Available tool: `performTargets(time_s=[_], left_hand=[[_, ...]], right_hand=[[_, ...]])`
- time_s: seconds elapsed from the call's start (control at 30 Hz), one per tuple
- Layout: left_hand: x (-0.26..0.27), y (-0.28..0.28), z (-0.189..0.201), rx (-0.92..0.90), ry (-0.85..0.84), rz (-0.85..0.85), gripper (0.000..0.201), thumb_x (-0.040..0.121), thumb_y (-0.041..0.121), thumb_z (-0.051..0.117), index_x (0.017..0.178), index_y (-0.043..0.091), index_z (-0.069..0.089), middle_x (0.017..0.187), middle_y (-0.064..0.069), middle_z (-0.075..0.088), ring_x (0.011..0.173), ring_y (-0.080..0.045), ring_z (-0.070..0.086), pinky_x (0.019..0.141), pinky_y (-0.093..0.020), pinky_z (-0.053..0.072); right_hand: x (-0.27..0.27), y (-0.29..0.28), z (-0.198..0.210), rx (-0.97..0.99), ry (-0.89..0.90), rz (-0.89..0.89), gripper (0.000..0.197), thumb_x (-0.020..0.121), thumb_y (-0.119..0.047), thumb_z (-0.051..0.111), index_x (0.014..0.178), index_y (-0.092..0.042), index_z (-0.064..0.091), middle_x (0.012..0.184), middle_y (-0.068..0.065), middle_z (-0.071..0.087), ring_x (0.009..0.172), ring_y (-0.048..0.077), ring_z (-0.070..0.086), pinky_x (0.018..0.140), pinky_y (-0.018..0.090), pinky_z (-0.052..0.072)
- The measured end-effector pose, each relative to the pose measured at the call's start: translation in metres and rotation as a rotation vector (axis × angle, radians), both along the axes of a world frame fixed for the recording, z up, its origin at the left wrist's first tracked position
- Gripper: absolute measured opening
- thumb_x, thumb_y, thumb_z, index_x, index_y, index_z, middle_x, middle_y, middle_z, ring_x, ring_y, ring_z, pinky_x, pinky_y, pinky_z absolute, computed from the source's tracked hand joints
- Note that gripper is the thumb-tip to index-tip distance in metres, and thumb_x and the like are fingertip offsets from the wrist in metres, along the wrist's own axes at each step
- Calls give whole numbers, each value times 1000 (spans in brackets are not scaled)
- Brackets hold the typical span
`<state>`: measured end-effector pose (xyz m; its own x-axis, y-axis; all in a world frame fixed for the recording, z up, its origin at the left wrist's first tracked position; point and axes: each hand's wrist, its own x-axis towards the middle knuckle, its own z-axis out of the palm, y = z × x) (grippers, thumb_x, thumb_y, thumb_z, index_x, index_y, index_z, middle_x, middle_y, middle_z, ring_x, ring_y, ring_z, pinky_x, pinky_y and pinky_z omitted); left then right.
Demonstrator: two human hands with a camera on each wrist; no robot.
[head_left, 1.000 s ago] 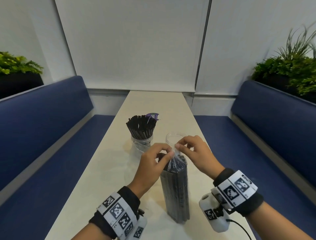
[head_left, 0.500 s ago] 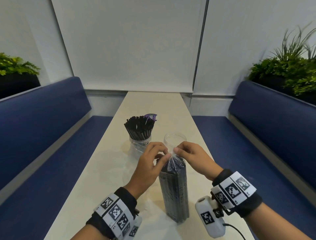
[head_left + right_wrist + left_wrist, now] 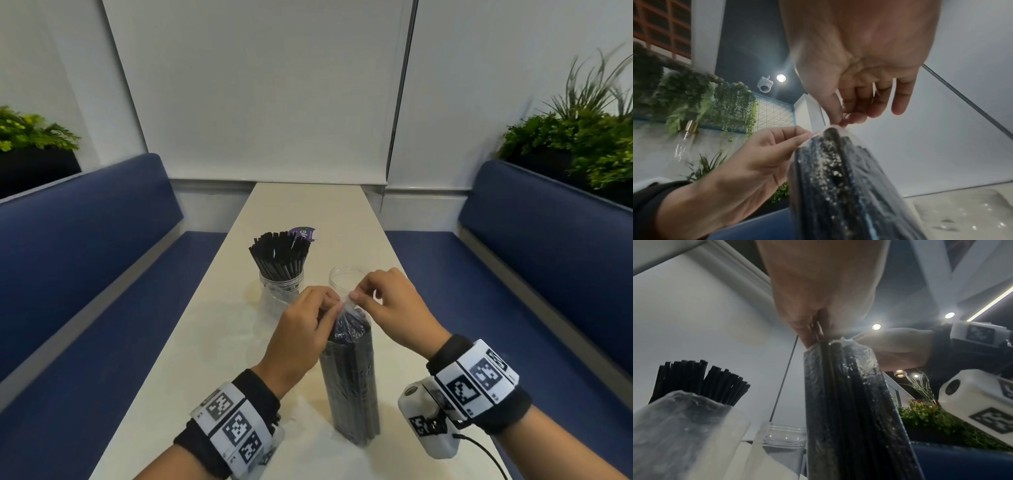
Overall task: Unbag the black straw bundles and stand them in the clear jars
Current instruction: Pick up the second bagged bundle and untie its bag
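Observation:
A bagged bundle of black straws [image 3: 351, 383] stands upright on the white table [image 3: 212, 342] in front of me. My left hand [image 3: 308, 329] pinches the clear bag's top from the left; my right hand [image 3: 380, 308] pinches it from the right. In the right wrist view both hands pinch the bag's tip [image 3: 828, 129]. An empty clear jar [image 3: 344, 279] stands just behind the bundle. Further left a second jar [image 3: 281, 282] holds loose black straws [image 3: 279, 253]. The left wrist view shows the bundle [image 3: 849, 402], the empty jar [image 3: 783, 439] and the filled one's straws [image 3: 701, 381].
A crumpled empty clear bag [image 3: 274, 301] lies by the filled jar. Blue benches [image 3: 85, 274] run along both sides of the long table, with planters [image 3: 582, 137] behind them. A white wall closes the far end.
Both hands stayed pinched on the bag's top, drifting slightly lower and closer together. The bundle still stands in the same spot.

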<state>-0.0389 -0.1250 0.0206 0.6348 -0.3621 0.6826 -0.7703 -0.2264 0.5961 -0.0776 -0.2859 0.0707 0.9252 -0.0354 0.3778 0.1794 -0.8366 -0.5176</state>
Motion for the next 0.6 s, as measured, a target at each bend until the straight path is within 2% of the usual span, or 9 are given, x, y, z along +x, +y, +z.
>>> performTargets(time_s=[0.07, 0.13, 0.2, 0.23, 0.3, 0.37, 0.43, 0.53, 0.6], left_hand=[[3, 1, -2, -20, 96, 1, 8, 90, 14, 56, 88, 7, 60, 89, -3, 62, 84, -8, 57, 73, -10, 48], [6, 3, -1, -40, 178, 22, 9, 89, 15, 58, 89, 8, 63, 87, -4, 65, 84, -7, 59, 72, -6, 46], [8, 3, 1, -93, 249, 22, 7, 87, 16, 62, 87, 10, 65, 85, -4, 67, 83, -8, 62, 71, -6, 47], [7, 2, 3, -121, 265, 10, 6, 86, 15, 63, 87, 10, 65, 85, -4, 68, 82, -9, 63, 71, -8, 49], [5, 3, 5, -123, 194, -16, 9, 84, 16, 65, 90, 9, 65, 88, -4, 68, 83, -10, 64, 73, -13, 53], [4, 5, 6, -35, 26, -50, 14, 86, 21, 64, 91, 9, 66, 90, -3, 66, 82, -10, 62, 73, -16, 55], [4, 6, 7, 36, -68, -47, 21, 87, 29, 59, 90, 9, 66, 90, -2, 66, 79, -10, 62, 72, -19, 57], [8, 8, 11, 95, -129, 4, 24, 87, 33, 56, 90, 12, 66, 88, -1, 68, 78, -9, 62, 71, -21, 56], [9, 9, 12, 185, -210, 32, 23, 87, 32, 55, 89, 13, 67, 85, 1, 70, 74, -7, 62, 68, -14, 52]], right_hand=[[-2, -1, 2, 67, 50, 50, 21, 88, -27, 56, 84, -8, 65, 81, -1, 62, 76, 10, 44, 71, 19, 36], [-4, 0, 5, 164, 109, 121, 24, 89, -23, 55, 86, -1, 64, 82, 11, 64, 70, 7, 46, 68, 12, 36], [-5, -1, 2, 263, 162, 153, 26, 90, -23, 53, 87, 1, 63, 88, 19, 65, 73, 13, 49, 69, 15, 38], [-5, -1, 1, 314, 189, 151, 27, 90, -24, 52, 86, 0, 63, 88, 20, 65, 76, 15, 50, 74, 23, 41], [-4, -3, 0, 375, 225, 138, 27, 90, -26, 52, 86, -1, 63, 82, 13, 64, 77, 16, 51, 75, 30, 41], [-3, -3, 1, 327, 211, 131, 28, 91, -26, 51, 86, -2, 63, 81, 12, 62, 76, 17, 50, 70, 23, 39], [-3, -2, 3, 257, 169, 144, 28, 92, -25, 50, 86, -1, 63, 85, 18, 64, 77, 20, 49, 64, 14, 35], [-3, -2, 5, 229, 151, 185, 26, 92, -23, 49, 88, 0, 62, 91, 20, 65, 84, 29, 53, 64, 12, 35], [-2, -1, 6, 226, 148, 203, 25, 92, -21, 49, 87, -1, 62, 91, 20, 64, 83, 28, 53, 65, 14, 36]])
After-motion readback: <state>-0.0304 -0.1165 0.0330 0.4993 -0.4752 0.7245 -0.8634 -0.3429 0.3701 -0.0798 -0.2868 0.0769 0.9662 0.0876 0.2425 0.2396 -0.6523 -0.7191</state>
